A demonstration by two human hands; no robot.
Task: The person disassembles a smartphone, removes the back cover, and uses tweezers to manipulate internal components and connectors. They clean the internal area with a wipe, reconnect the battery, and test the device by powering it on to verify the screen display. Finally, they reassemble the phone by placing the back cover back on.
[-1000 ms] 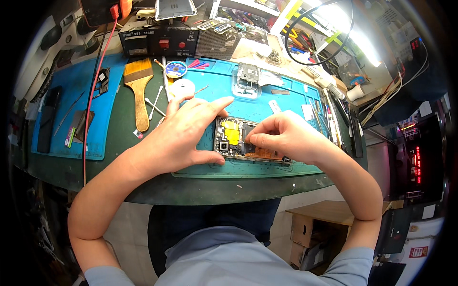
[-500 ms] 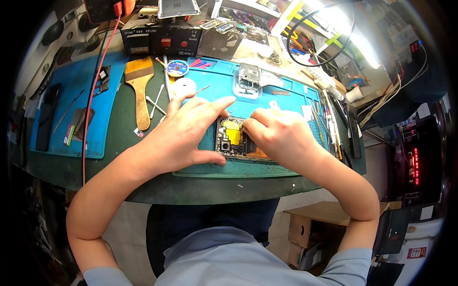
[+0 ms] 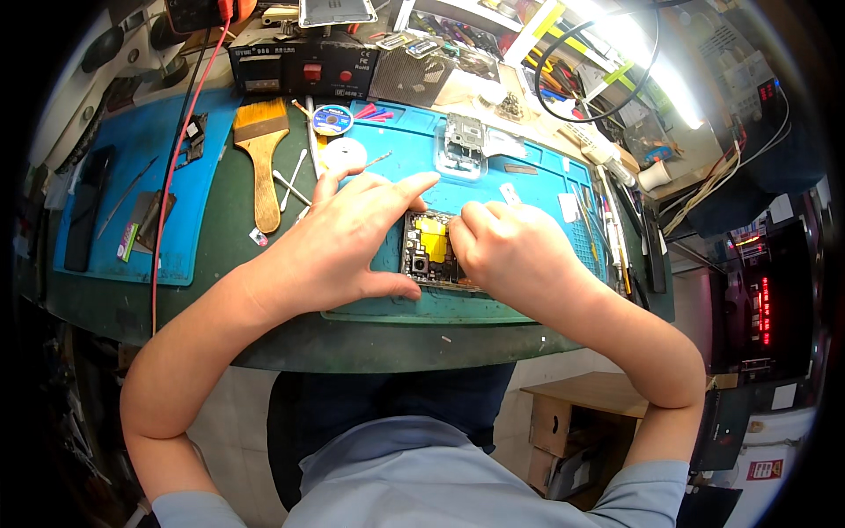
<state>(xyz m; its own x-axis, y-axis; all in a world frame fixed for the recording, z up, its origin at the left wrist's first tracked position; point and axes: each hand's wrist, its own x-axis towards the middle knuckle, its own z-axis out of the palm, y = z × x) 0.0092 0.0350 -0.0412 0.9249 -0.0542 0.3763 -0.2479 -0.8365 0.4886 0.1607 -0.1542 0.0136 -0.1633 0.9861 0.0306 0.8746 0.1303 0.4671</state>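
Observation:
An opened mobile phone point(image 3: 431, 242) lies on the blue work mat, its circuit board, camera module and a yellow patch exposed. My left hand point(image 3: 352, 233) spans the phone's left end, thumb at the near corner and fingers at the far one, gripping it lightly. The index finger reaches out past the far edge. Over the middle and right part of the phone is my right hand point(image 3: 510, 246), its fingers closed in a pinch at the board's edge. Whatever the pinch holds, if anything, is hidden. Most of the phone's right part lies under that hand.
Beyond the phone are a clear plastic tray point(image 3: 459, 163) with a metal part, and a solder reel point(image 3: 333, 121). A wide brush point(image 3: 262, 167) and cotton swabs point(image 3: 290, 187) lie left. A black boxed device point(image 3: 304, 70) stands behind; tweezers and tools lie right.
My right hand has shifted slightly over the phone and now covers more of the dark and orange area on its right. My left hand keeps its place at the phone's left end.

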